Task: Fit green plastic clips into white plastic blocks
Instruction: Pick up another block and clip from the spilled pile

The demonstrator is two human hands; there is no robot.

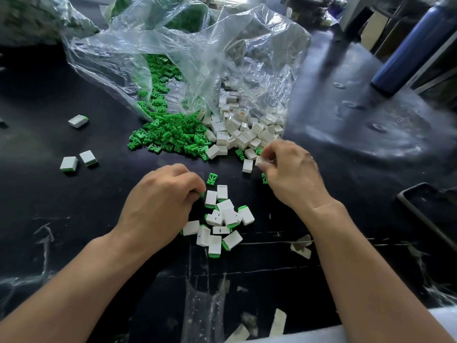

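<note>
My right hand (289, 174) pinches a white plastic block (261, 160) between thumb and fingers, just in front of the heap of white blocks (242, 132). My left hand (160, 196) is curled with a bit of green clip (200, 193) showing at its fingertips. Loose green clips (170, 137) spill from a clear bag beside the white heap. Between my hands lies a cluster of fitted blocks with green ends (220, 224). A single green clip (212, 179) lies just beyond it, and another (265, 179) sits under my right hand.
Clear plastic bags (188, 53) hold more clips and blocks at the back of the black table (74, 219). Three fitted blocks (78, 121) lie apart at the left. A blue bottle (410, 50) stands at the far right, and a dark tray edge (425, 209) is at the right.
</note>
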